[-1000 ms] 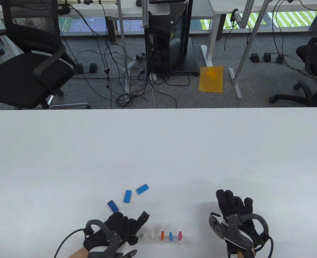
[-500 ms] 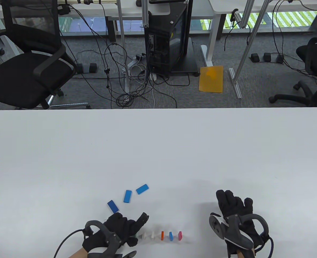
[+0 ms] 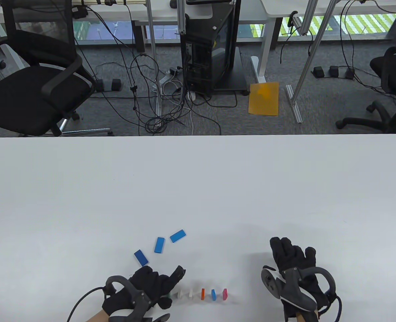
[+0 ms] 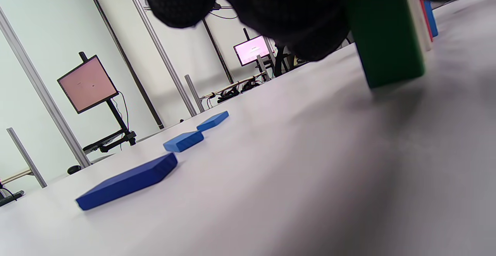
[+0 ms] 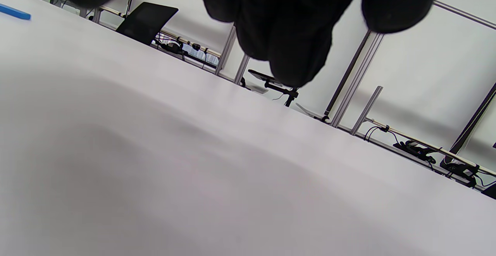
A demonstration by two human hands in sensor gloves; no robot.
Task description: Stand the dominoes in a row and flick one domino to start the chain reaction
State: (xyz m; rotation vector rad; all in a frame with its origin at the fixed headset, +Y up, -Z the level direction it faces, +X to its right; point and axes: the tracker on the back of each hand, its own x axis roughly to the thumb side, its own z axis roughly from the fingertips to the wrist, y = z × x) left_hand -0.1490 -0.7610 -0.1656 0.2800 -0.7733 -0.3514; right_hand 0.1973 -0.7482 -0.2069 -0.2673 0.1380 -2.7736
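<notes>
Several dominoes stand in a row near the table's front edge: a green domino (image 3: 169, 294), two white ones (image 3: 186, 294), an orange domino (image 3: 203, 293), a blue domino (image 3: 213, 294) and a pink domino (image 3: 225, 293). My left hand (image 3: 159, 285) is at the row's left end and pinches the top of the green domino (image 4: 389, 42), which stands upright on the table. Its index finger sticks out above the row. Three blue dominoes (image 3: 159, 245) lie flat behind it. My right hand (image 3: 293, 258) lies on the table to the right of the row with straight fingers, holding nothing.
The white table (image 3: 198, 188) stretches far behind the dominoes. In the left wrist view the flat blue dominoes (image 4: 130, 180) lie to the left of the green one. Office chairs (image 3: 33, 87), cables and a computer case (image 3: 211, 50) are on the floor beyond the table's far edge.
</notes>
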